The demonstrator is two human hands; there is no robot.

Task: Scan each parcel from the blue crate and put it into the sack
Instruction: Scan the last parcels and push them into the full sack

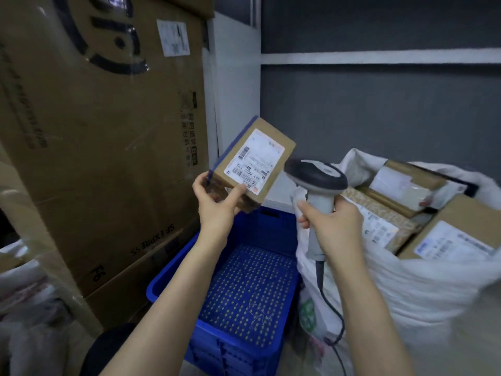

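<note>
Head view: the left hand (217, 202) pinches a small brown cardboard parcel (254, 164) by its near corner above the blue crate (173, 280), white barcoded label up. The right hand (330, 226) grips a grey corded scanner (315, 180) just right of it. A crinkled white woven sack (406, 289) at right holds taped boxes.

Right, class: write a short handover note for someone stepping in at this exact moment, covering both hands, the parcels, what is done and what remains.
Left hand holds a small parcel, label up, above the blue crate.
Right hand grips the scanner, its head beside the label.
Done: several boxes lie in the white sack on the right.
To do: scan this parcel, drop it in the sack; no other parcel shows in the crate.
</note>
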